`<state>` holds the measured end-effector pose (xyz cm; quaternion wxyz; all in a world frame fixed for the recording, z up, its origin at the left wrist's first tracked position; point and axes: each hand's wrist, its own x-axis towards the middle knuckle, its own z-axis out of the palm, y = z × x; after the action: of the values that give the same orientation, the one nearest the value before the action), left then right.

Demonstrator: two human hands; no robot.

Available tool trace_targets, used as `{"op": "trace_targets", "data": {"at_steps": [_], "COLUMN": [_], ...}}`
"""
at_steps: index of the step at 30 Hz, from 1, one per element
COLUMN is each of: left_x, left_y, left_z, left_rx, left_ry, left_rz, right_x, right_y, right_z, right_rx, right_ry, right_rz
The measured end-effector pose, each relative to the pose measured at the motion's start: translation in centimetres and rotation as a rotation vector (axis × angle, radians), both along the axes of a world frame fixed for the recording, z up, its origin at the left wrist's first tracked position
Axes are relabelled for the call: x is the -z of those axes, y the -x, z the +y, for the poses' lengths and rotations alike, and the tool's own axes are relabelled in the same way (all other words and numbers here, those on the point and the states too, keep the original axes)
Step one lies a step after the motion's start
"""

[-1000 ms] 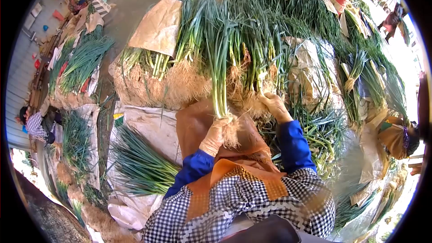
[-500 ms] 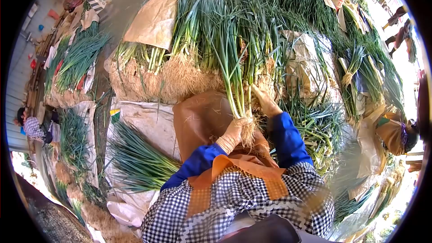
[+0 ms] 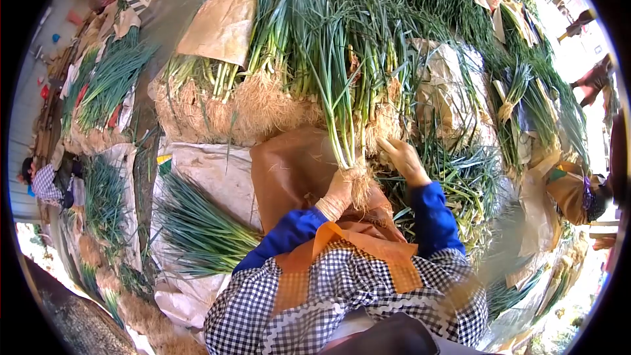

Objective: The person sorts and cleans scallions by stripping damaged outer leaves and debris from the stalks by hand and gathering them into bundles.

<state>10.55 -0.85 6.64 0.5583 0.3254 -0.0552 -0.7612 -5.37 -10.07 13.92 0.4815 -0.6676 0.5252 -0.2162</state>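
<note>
1. Left grip (image 3: 336,196): closed around the root end of a held bunch of green onions (image 3: 339,133), its pale roots (image 3: 361,187) spilling past the fingers.
2. Held bunch: above the apron-covered lap (image 3: 286,167), root end nearest the wearer, its pale stalks leaning away and slightly leftward; its leaves merge visually with those of the heap (image 3: 279,46) beyond.
3. Right grip (image 3: 396,156): to the right of the held bunch and apart from it, fingers extended at the root mass of the heap. Whether anything is pinched there cannot be told.
4. Change, right grip: half a second earlier it lay farther in, against stalks beside the held bunch; it has since drawn back outward to the heap's roots.
5. Change, left grip: over the full second it has shifted rightward, and the held stalks, upright and close together at first, now spread at a slant.
6. Significance: the left grip appears to serve as the holder and the right as the gatherer. A stalk at the bunch's right edge may be a recent addition, though overlap leaves this uncertain.
7. Surroundings: a second bundle (image 3: 204,227) lies on a pale sheet (image 3: 213,174) at left; loose greenery (image 3: 468,187) lies at right. A brown paper-like cover (image 3: 220,23) rests over part of the heap.
</note>
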Motion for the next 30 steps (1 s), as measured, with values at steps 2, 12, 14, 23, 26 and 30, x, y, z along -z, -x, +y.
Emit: {"op": "trace_targets", "data": {"at_steps": [2, 12, 14, 23, 26, 30], "left_x": [-1.6, -1.0, -1.1, 0.9, 0.1, -0.2], "left_y": [0.2, -0.2, -0.5, -2.6, -3.9, -4.7], "left_z": [0.0, 0.7, 0.5, 0.5, 2.6, 4.4], "left_rx": [-0.006, -0.134, -0.137, 0.112, 0.295, 0.023], "left_ry": [0.014, -0.109, -0.089, 0.055, 0.221, 0.041], "left_rz": [-0.029, 0.123, 0.134, 0.561, 0.979, 0.276], "right_x": [2.2, 4.3, 2.8, -0.5, 0.1, 8.2], "right_y": [-3.2, -4.1, 0.4, 9.1, -0.1, -5.6], "right_z": [-3.2, 2.6, 6.4, 4.2, 1.9, -0.1], "right_rx": [0.121, 0.046, -0.233, 0.185, -0.031, -0.246], "right_ry": [-0.161, 0.506, 0.461, -0.106, -0.384, 0.482], "right_rz": [-0.067, 0.22, 0.145, 0.641, -0.275, -0.281]}}
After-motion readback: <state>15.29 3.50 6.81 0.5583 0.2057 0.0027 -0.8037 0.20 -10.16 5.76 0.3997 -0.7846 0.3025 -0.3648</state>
